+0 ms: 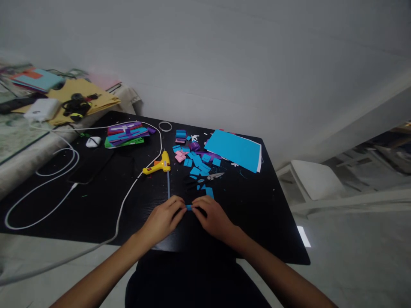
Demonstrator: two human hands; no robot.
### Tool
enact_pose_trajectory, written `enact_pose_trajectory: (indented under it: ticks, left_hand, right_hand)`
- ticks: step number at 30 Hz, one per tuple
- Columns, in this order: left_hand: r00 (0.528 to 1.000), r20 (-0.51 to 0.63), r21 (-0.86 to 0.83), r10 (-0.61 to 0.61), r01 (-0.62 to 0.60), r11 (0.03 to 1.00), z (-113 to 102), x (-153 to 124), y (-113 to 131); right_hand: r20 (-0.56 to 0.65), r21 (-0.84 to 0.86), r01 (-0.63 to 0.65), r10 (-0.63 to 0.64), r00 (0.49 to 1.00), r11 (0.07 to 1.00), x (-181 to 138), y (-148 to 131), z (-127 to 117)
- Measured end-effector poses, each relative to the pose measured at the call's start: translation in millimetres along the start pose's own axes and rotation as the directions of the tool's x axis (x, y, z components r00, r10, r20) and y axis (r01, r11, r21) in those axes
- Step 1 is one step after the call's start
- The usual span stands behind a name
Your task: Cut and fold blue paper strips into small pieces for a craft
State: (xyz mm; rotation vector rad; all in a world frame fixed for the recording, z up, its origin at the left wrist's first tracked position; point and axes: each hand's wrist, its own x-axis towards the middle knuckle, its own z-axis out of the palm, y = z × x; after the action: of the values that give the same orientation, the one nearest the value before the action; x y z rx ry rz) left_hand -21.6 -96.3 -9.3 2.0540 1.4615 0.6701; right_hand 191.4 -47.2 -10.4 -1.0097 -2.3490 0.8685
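My left hand (166,218) and my right hand (212,217) meet near the front edge of the black table (96,205). Both pinch a small blue paper piece (189,207) between their fingertips. Just beyond them lie black-handled scissors (203,179) and a scatter of small blue, pink and purple paper pieces (196,160). A yellow glue gun (158,166) lies to the left of the pieces, its glue stick pointing toward my left hand.
A blue paper sheet (236,149) lies at the back right of the table. A stack of coloured paper strips (126,134), a white cable (58,188), a phone (91,164) and a tape ring (165,126) sit at the left and back. A white chair (313,179) stands right of the table.
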Motion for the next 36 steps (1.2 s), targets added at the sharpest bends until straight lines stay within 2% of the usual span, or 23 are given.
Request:
enact_pose_trajectory:
  ticks: [2, 4, 6, 8, 12, 15, 18, 20, 21, 22, 23, 24, 25, 26, 27, 29, 33, 36]
  left_hand:
    - [0.999, -0.033, -0.085, -0.017, 0.014, 0.996, -3, 2, 3]
    - [0.994, -0.067, -0.193, -0.089, 0.074, 0.978, -4, 4, 6]
    - [0.977, -0.072, -0.337, -0.2, 0.165, 0.927, -2, 7, 8]
    - [0.96, -0.049, -0.481, -0.277, 0.22, 0.849, 2, 10, 9]
    - [0.953, -0.008, -0.627, -0.303, 0.232, 0.744, 11, 16, 12]
    - [0.947, 0.003, -0.611, -0.322, 0.256, 0.749, 18, 18, 11]
    - [0.948, 0.011, -0.567, -0.318, 0.268, 0.779, 23, 17, 7]
    - [0.945, 0.005, -0.555, -0.327, 0.275, 0.786, 25, 16, 3]
    - [0.944, 0.003, -0.557, -0.329, 0.275, 0.783, 26, 16, 2]
    - [0.943, -0.004, -0.563, -0.332, 0.273, 0.78, 27, 15, 1]
    - [0.943, -0.009, -0.569, -0.334, 0.27, 0.777, 28, 15, 0]
    - [0.942, -0.013, -0.571, -0.335, 0.268, 0.776, 29, 15, -1]
    - [0.942, -0.016, -0.567, -0.336, 0.268, 0.779, 29, 15, -1]
    - [0.942, -0.017, -0.557, -0.336, 0.271, 0.785, 30, 15, -1]
    - [0.942, -0.016, -0.541, -0.336, 0.275, 0.795, 31, 15, -1]
    - [0.943, -0.013, -0.505, -0.333, 0.281, 0.816, 32, 15, -1]
    - [0.948, -0.013, -0.47, -0.319, 0.276, 0.838, 33, 15, -1]
    - [0.949, -0.013, -0.462, -0.315, 0.274, 0.843, 34, 15, -1]
  right_hand:
    - [-0.013, 0.068, -0.064, 0.065, 0.998, 0.996, 2, -5, -3]
    - [-0.016, 0.216, -0.162, 0.169, 0.985, 0.963, 3, -9, -5]
    - [0.003, 0.416, -0.249, 0.273, 0.962, 0.875, 5, -9, -6]
    - [0.018, 0.542, -0.302, 0.348, 0.937, 0.784, 6, -7, -6]
    - [0.025, 0.625, -0.349, 0.429, 0.903, 0.698, 6, -2, -1]
    - [0.051, 0.649, -0.359, 0.433, 0.9, 0.67, 4, -1, 3]
    - [0.01, 0.557, -0.333, 0.395, 0.918, 0.761, 4, 14, -15]
    - [-0.167, 0.369, -0.281, 0.36, 0.918, 0.886, 8, 40, -49]
    - [-0.287, 0.265, -0.308, 0.38, 0.88, 0.914, 11, 58, -72]
    - [-0.416, 0.157, -0.405, 0.432, 0.8, 0.901, 15, 77, -96]
    - [-0.543, 0.069, -0.538, 0.484, 0.687, 0.84, 18, 98, -121]
    - [-0.606, 0.046, -0.601, 0.501, 0.618, 0.798, 21, 117, -144]
    - [-0.639, 0.036, -0.644, 0.513, 0.573, 0.764, 25, 135, -163]
    - [-0.651, 0.017, -0.675, 0.521, 0.552, 0.738, 28, 150, -177]
    - [-0.645, -0.012, -0.688, 0.52, 0.56, 0.725, 31, 161, -185]
    - [-0.609, -0.077, -0.698, 0.521, 0.598, 0.712, 36, 176, -186]
    - [-0.593, -0.164, -0.734, 0.529, 0.607, 0.659, 42, 180, -159]
    - [-0.548, -0.381, -0.723, 0.489, 0.679, 0.576, 44, 176, -145]
